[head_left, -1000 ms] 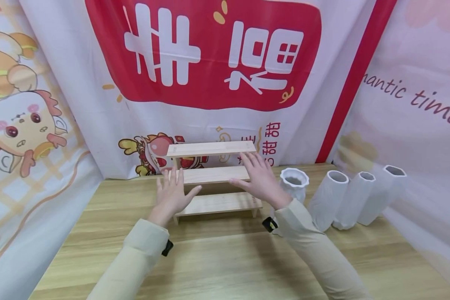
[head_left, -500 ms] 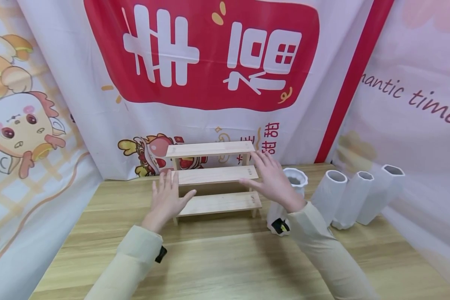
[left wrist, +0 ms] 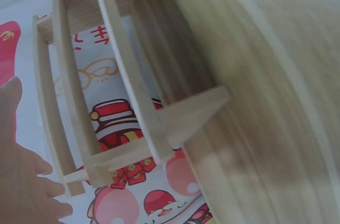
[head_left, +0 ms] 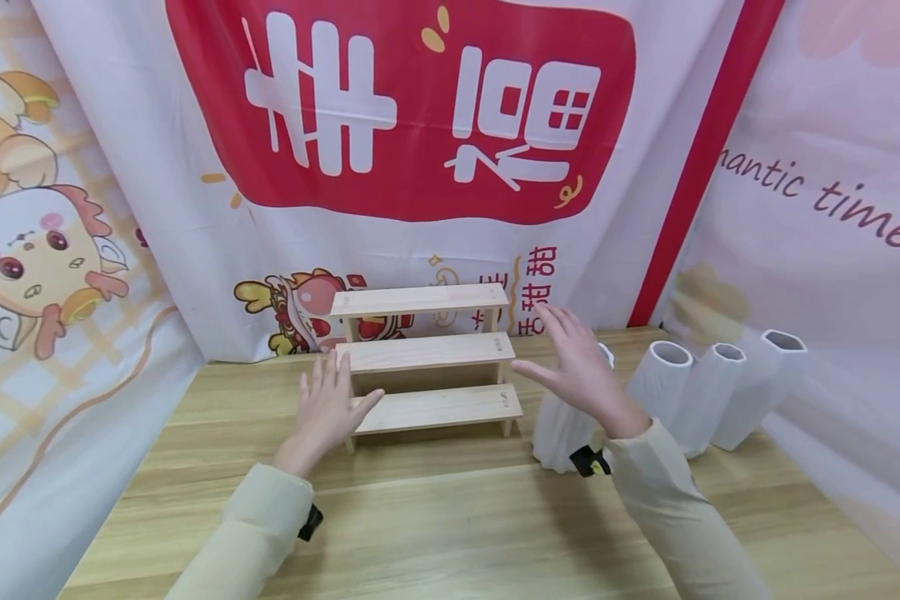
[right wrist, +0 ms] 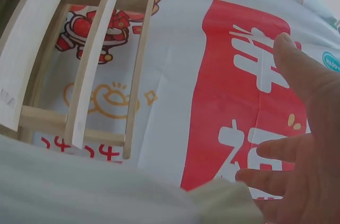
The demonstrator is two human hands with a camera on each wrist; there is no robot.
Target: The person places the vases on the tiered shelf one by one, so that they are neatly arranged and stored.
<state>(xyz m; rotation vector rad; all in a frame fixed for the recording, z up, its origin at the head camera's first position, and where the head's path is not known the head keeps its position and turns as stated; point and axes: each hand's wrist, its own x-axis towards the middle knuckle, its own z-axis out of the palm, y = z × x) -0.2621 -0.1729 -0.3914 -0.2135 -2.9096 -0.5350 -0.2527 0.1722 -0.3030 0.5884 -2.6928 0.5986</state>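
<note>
A three-tier wooden step shelf [head_left: 435, 408] of pale wood stands upright on the table in the head view. My left hand [head_left: 325, 414] hovers at its left end with fingers spread, and the fingertips overlap the end of the middle tier. The left wrist view shows the same hand [left wrist: 26, 181] beside the shelf [left wrist: 119, 65], holding nothing. To the right of the shelf, my right hand [head_left: 581, 375] is held out, thumb apart from the fingers, with nothing in it. It partly hides a white fluted vase [head_left: 558, 433] behind it.
Several more white vases, among them a round-mouthed one [head_left: 654, 387] and a faceted one [head_left: 757, 392], stand in a row at the right. Printed cloth [head_left: 420, 192] hangs behind the wood-grain table [head_left: 435, 533] and along both sides.
My right hand has moved right, away from the shelf and across the fluted vase. The left hand has drifted slightly left and down. Shelf and vases look unmoved.
</note>
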